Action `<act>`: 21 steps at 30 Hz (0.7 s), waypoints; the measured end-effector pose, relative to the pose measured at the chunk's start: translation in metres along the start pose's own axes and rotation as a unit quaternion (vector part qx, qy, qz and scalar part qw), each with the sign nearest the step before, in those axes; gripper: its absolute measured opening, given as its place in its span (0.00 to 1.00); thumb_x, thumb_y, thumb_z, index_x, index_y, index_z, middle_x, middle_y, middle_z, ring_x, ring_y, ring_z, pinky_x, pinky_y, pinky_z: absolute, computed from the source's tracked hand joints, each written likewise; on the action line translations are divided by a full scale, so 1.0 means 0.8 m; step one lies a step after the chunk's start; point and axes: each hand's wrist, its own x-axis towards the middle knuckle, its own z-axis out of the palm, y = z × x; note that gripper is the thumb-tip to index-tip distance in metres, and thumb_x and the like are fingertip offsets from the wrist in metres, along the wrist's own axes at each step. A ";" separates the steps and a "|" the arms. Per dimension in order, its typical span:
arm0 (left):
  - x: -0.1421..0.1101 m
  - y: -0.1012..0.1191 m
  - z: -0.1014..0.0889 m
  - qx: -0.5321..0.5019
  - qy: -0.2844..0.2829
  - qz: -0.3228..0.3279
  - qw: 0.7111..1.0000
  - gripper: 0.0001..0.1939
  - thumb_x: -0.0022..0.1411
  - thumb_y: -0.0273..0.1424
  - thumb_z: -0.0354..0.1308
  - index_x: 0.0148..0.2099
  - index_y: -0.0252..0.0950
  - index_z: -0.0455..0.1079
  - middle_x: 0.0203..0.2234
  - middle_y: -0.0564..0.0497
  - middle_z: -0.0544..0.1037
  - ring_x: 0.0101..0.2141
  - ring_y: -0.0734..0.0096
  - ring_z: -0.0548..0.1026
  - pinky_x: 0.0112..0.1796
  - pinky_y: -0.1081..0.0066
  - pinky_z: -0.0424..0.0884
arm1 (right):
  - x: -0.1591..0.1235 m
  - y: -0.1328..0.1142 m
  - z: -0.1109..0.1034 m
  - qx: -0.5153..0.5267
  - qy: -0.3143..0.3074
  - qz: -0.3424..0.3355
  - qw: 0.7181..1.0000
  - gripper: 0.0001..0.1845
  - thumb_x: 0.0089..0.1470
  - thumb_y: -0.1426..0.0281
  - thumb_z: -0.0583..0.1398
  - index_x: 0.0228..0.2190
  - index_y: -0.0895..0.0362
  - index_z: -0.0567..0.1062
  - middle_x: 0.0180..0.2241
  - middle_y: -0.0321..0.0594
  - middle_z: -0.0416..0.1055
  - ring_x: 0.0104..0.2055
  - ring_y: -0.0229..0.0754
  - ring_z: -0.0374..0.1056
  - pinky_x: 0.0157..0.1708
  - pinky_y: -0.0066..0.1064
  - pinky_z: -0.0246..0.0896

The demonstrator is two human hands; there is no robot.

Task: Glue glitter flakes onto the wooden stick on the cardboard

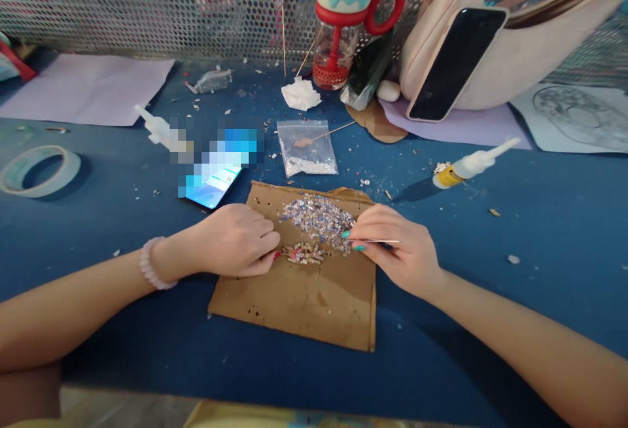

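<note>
My left hand (pixel 240 239) is closed, its thumb and fingertips pinched at the left end of a small rhinestone-covered piece (pixel 303 253) with pink and gold stones. The fingers hide the part they grip. My right hand (pixel 400 248) pinches a thin stick (pixel 380 241), its tip by the right edge of a heap of loose rhinestones (pixel 316 215). Heap and decorated piece both lie on a brown cardboard sheet (pixel 299 303), which has small dark marks and stuck bits.
Behind the cardboard lie a zip bag of white bits (pixel 308 160) and a lit phone (pixel 216 182). A glue bottle (pixel 458 171) stands right; another glue bottle (pixel 161 130) and a tape roll (pixel 42 171) are left. A cup (pixel 336 42), bag (pixel 461 81) and dark phone (pixel 456 65) line the mesh.
</note>
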 end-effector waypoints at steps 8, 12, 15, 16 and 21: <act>-0.001 0.004 0.004 0.007 0.006 -0.006 1.000 0.11 0.61 0.27 0.47 0.25 0.37 0.59 0.18 0.54 0.64 0.19 0.71 0.61 0.23 0.66 0.55 | -0.003 0.002 0.001 -0.017 0.003 0.008 1.000 0.04 0.59 0.74 0.63 0.36 0.55 0.78 0.29 0.39 0.79 0.34 0.39 0.73 0.36 0.34 0.70; -0.003 0.001 0.004 0.000 0.011 -0.003 1.000 0.11 0.60 0.26 0.47 0.25 0.37 0.59 0.18 0.54 0.63 0.19 0.71 0.61 0.23 0.66 0.54 | -0.002 0.001 0.002 -0.016 -0.002 0.010 1.000 0.04 0.59 0.75 0.63 0.36 0.55 0.79 0.29 0.39 0.79 0.34 0.39 0.72 0.36 0.33 0.70; -0.006 -0.003 -0.003 -0.008 0.019 0.005 1.000 0.12 0.63 0.29 0.46 0.25 0.37 0.59 0.18 0.53 0.64 0.20 0.71 0.61 0.23 0.66 0.54 | -0.001 0.001 0.001 -0.008 0.000 0.018 1.000 0.04 0.58 0.74 0.63 0.36 0.55 0.79 0.29 0.39 0.79 0.34 0.39 0.73 0.36 0.33 0.70; -0.007 -0.002 -0.007 -0.015 0.030 0.020 0.999 0.15 0.65 0.32 0.46 0.25 0.38 0.59 0.18 0.53 0.63 0.20 0.70 0.61 0.23 0.66 0.53 | -0.001 0.000 0.001 -0.006 0.000 0.021 1.000 0.04 0.58 0.74 0.64 0.36 0.55 0.79 0.29 0.39 0.79 0.34 0.39 0.73 0.37 0.33 0.71; -0.008 0.026 -0.026 -0.113 0.022 0.202 0.972 0.25 0.64 0.55 0.55 0.29 0.38 0.67 0.24 0.51 0.69 0.24 0.69 0.66 0.22 0.65 0.57 | 0.000 0.000 -0.001 0.006 -0.008 0.036 0.999 0.05 0.58 0.74 0.63 0.36 0.53 0.80 0.29 0.37 0.79 0.34 0.40 0.73 0.37 0.34 0.71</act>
